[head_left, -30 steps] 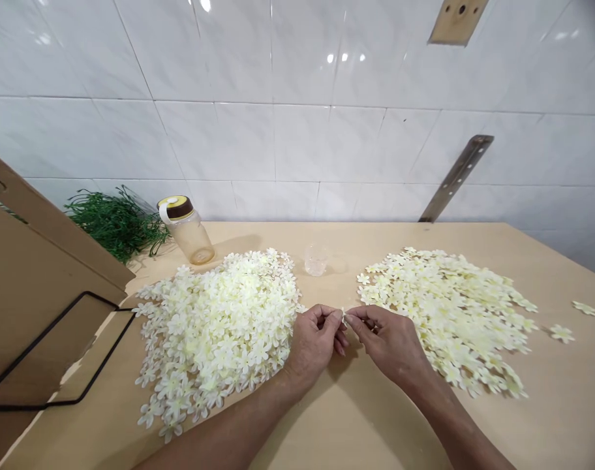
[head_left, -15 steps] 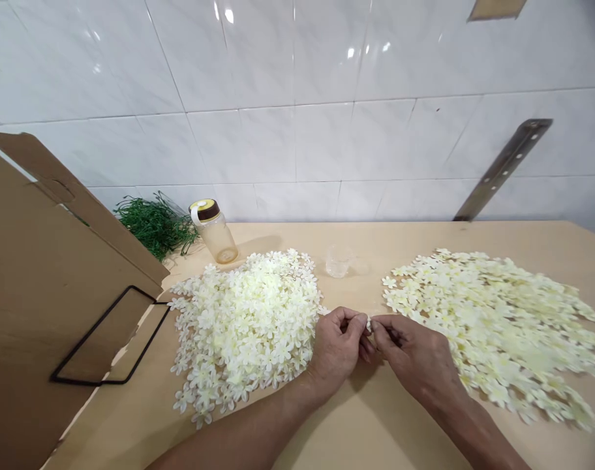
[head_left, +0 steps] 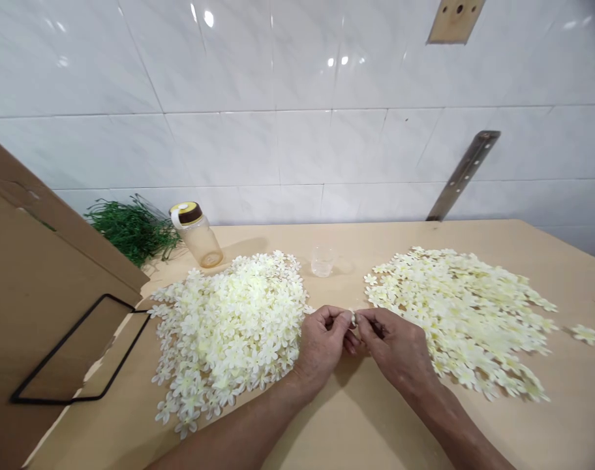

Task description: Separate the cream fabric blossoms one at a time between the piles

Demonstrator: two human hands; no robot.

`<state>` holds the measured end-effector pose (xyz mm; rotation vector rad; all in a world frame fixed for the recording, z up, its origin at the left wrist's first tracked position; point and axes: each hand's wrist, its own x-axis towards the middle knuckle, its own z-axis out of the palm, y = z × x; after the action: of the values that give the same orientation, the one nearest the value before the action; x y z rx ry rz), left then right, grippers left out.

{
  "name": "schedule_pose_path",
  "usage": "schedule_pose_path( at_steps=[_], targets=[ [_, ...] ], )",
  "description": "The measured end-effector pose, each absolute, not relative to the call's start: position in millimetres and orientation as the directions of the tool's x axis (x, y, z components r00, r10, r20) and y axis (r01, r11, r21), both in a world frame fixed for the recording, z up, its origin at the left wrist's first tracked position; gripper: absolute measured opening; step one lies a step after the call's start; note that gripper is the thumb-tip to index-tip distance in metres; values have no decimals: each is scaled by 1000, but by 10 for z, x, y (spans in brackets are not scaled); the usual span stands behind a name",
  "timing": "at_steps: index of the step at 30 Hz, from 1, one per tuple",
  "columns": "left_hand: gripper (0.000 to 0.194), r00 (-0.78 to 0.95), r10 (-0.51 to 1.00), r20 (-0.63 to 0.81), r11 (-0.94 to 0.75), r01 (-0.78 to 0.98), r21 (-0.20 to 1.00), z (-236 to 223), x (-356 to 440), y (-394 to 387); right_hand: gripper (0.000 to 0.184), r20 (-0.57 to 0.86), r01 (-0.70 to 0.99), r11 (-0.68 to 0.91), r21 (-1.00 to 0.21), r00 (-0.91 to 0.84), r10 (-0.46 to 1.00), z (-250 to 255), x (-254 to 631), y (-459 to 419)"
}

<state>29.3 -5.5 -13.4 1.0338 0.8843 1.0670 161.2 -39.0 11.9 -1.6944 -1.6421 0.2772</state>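
My left hand [head_left: 324,343] and my right hand [head_left: 395,346] meet over the wooden table [head_left: 356,418], fingertips pinched together on one small white fabric flower [head_left: 353,318]. A thick heap of white flowers [head_left: 229,326] lies just left of my left hand. A flatter spread of pale yellowish flower petals [head_left: 458,313] lies to the right of my right hand. Both hands hover close to the table between the two piles.
A cardboard box [head_left: 47,307] with a black strap loop stands at the left. Behind the heap are green plastic stems [head_left: 131,228], an amber jar with a brown lid [head_left: 197,235] and a small clear cup [head_left: 321,261]. A white tiled wall closes off the back.
My hands stay pinched together on the small flower throughout. Only the head camera swung, right and then back left; the piles and other things have not moved.
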Motion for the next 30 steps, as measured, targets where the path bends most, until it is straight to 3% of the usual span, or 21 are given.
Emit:
schedule_pose_path(
  at_steps=[10, 18, 23, 30],
  targets=[
    [25, 246, 962, -118, 187, -278, 942, -91, 320, -83, 24, 421, 816, 152, -558, 120, 899, -15, 1699, -361],
    [31, 275, 952, -134, 217, -302, 928, -126, 315, -59, 25, 411, 829, 134, -543, 124, 903, 17, 1688, -380],
    [31, 327, 936, -130, 228, -281, 932, -85, 276, -25, 26, 381, 796, 84, -599, 190, 905, 86, 1644, -384],
    [30, 344, 925, -163, 273, -300, 914, -8, 233, -3, 31, 187, 581, 27, -814, 218, 958, 84, 1654, -390]
  ],
)
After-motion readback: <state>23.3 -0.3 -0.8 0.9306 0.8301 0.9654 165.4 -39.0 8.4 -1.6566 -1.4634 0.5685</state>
